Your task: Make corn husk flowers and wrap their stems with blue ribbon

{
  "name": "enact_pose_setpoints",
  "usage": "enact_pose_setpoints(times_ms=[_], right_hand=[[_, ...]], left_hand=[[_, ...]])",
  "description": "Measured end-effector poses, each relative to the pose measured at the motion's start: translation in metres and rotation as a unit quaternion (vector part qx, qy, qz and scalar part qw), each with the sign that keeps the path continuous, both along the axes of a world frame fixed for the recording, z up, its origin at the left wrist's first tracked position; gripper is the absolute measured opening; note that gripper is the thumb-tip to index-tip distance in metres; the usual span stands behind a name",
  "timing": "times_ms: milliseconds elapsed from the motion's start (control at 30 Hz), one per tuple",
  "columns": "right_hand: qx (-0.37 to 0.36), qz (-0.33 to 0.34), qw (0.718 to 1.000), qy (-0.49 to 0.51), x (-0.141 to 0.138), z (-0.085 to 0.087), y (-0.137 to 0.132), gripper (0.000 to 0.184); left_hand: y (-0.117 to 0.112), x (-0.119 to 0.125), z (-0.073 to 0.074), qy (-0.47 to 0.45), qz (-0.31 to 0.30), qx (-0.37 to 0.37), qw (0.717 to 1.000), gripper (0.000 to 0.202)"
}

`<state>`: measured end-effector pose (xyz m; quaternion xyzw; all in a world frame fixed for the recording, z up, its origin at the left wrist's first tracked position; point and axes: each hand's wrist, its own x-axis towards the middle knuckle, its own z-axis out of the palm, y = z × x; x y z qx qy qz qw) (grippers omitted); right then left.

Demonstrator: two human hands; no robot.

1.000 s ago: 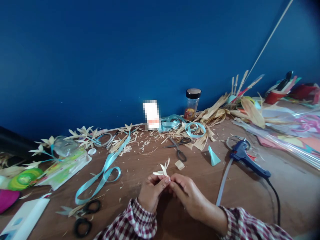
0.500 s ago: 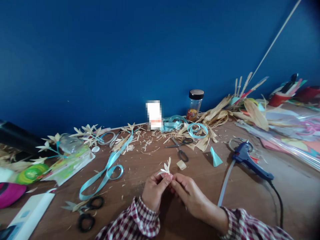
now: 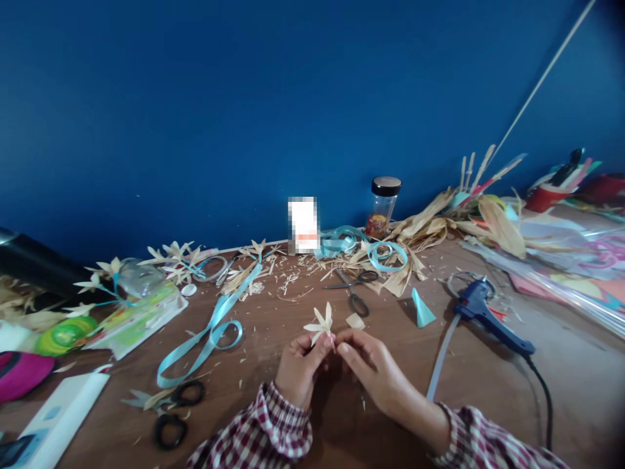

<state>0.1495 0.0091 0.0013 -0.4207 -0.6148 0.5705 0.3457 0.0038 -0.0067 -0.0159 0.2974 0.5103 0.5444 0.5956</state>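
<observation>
My left hand (image 3: 299, 368) pinches the base of a small cream husk flower (image 3: 319, 323), its pointed petals sticking up above my fingertips. My right hand (image 3: 372, 368) meets it from the right, thumb and forefinger closed on the same flower base. Both hands hover low over the brown table (image 3: 488, 391), near its front middle. A small cream husk piece (image 3: 355, 320) lies just beyond my fingers, and grey scissors (image 3: 352, 290) lie behind it.
A blue glue gun (image 3: 486, 314) with its cable lies right of my hands, a light-blue paper cone (image 3: 420, 309) beside it. Light-blue ribbon (image 3: 208, 339) and black-handled scissors (image 3: 170, 410) lie left. Finished husk flowers (image 3: 170, 255), a jar (image 3: 383, 207) and dried husks (image 3: 430, 225) line the blue wall.
The flower has been turned between my fingers, so its petals now spread wider and face up. My hands shifted slightly to the right and away from me.
</observation>
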Motion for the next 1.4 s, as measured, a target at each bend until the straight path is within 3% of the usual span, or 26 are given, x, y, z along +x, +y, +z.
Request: enact_pose_setpoints(times_ms=[100, 233, 433, 567, 867, 1133, 1400], right_hand=[[0.089, -0.082, 0.992, -0.040, 0.003, 0.003, 0.002, 0.017], [0.053, -0.054, 0.997, -0.035, 0.002, 0.004, 0.003, 0.014], [0.058, -0.055, 0.995, -0.066, 0.000, 0.002, 0.002, 0.012], [0.091, -0.054, 0.989, -0.101, 0.002, 0.003, 0.003, 0.013], [0.175, -0.047, 0.967, -0.180, 0.003, 0.000, 0.004, 0.012], [0.135, -0.069, 0.978, -0.142, 0.008, 0.004, 0.007, 0.008], [0.085, -0.165, 0.980, -0.067, 0.012, -0.002, 0.007, 0.030]], left_hand=[[0.000, -0.004, -0.002, 0.119, 0.016, 0.026, 0.992, 0.027], [-0.002, -0.005, 0.000, 0.220, -0.002, 0.048, 0.974, 0.022], [-0.001, -0.001, 0.007, 0.272, 0.012, 0.096, 0.958, 0.011], [-0.001, 0.001, 0.010, 0.280, 0.031, 0.116, 0.952, 0.007], [-0.004, 0.002, 0.007, 0.303, 0.014, 0.110, 0.947, 0.009], [-0.003, 0.001, 0.014, 0.248, -0.006, 0.046, 0.968, 0.020], [-0.002, -0.002, 0.004, 0.223, -0.006, 0.054, 0.973, 0.023]])
